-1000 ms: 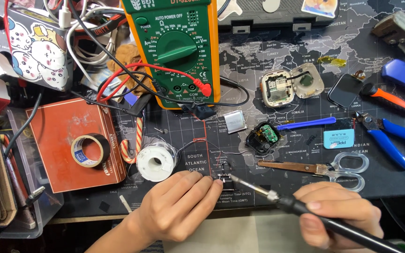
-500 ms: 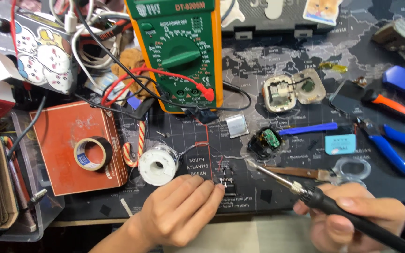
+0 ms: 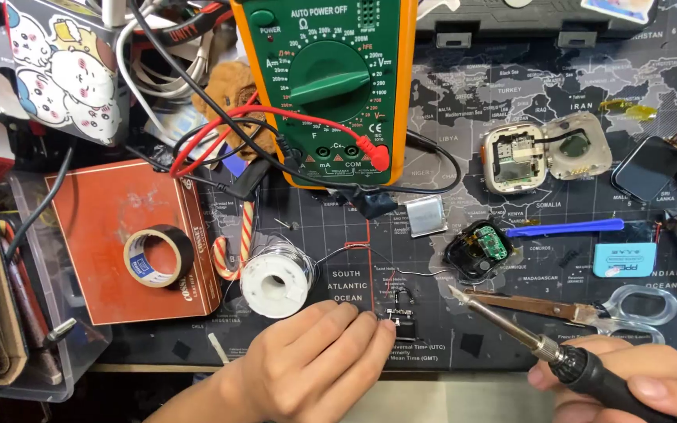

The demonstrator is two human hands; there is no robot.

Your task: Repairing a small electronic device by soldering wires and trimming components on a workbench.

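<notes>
Your left hand (image 3: 315, 364) pins the small part (image 3: 400, 316) near the tabletop's front edge; your right hand (image 3: 628, 376) grips the iron (image 3: 542, 345). A slip could burn your fingers (image 3: 370, 333).

- My left hand (image 3: 319, 360) comes in from the bottom edge, forearm angled up and to the right, palm down, back of the hand toward my camera.
- Its fingers (image 3: 370, 333) lie close together and nearly straight, tips pressed down at the surface.
- My right hand (image 3: 628, 380) sits low at the bottom right corner, partly cut off by the frame.
- Its fingers are curled shut in a pen-like grip, thumb (image 3: 667, 390) lying along the top, knuckles facing up.
- The two hands are apart, not touching.
</notes>
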